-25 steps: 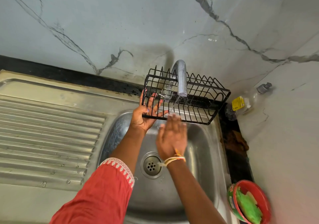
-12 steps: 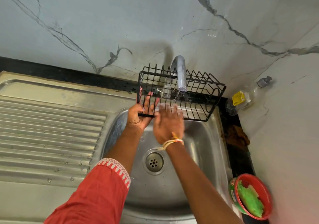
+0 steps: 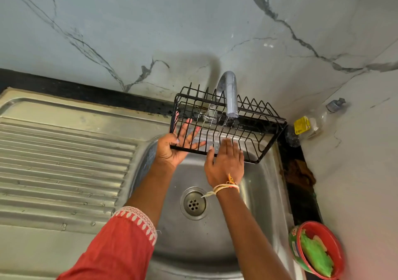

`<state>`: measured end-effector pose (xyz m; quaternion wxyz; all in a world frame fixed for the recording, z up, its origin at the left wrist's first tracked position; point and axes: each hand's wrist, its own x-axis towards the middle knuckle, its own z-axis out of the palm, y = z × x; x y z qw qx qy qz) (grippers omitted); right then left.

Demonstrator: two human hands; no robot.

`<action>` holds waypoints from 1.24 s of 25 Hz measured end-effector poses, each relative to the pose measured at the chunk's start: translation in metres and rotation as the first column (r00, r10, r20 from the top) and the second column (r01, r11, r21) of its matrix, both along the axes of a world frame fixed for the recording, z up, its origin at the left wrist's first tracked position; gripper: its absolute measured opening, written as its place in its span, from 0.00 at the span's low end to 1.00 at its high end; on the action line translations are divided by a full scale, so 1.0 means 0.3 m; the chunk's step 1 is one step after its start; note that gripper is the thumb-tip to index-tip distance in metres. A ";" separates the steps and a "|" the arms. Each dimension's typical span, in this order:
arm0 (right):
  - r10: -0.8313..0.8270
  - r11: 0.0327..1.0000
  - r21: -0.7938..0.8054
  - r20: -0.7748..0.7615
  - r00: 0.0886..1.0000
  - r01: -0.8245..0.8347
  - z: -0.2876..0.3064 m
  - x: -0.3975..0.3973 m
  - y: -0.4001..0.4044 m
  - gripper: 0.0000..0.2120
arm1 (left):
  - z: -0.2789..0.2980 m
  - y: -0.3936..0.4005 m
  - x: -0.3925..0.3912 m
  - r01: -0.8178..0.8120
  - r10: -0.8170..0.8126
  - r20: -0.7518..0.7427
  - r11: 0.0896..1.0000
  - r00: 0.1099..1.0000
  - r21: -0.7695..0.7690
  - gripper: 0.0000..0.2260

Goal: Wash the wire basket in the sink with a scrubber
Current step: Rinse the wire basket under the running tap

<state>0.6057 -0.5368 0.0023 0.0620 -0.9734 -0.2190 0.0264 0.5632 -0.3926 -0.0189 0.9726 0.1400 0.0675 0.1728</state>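
Observation:
A black wire basket (image 3: 261, 138) is held above the steel sink (image 3: 258, 195), under the tap (image 3: 231, 98), which runs a thin stream of water. My left hand (image 3: 172, 150) grips the basket's near left edge, thumb over the rim and fingers inside. My right hand (image 3: 226, 165) lies flat with straight fingers against the basket's near side, in the water. A green scrubber (image 3: 315, 256) sits in a red bowl (image 3: 336, 247) at the sink's right front corner, away from both hands.
A ribbed steel drainboard (image 3: 64, 161) stretches left of the sink. The drain (image 3: 193, 203) is open in the basin. A clear plastic bottle (image 3: 312, 122) with a yellow label lies in the right back corner. Marble walls close the back and right.
My right hand has slid right along the basket's near side. The basket has tilted a little, its left end held slightly lower and closer; water keeps running.

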 end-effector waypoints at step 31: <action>0.366 0.875 0.312 0.078 0.927 -0.371 -0.020 -0.150 0.103 0.21 | 0.129 -0.001 -0.178 0.021 0.079 -0.384 0.968 0.920 0.250 0.26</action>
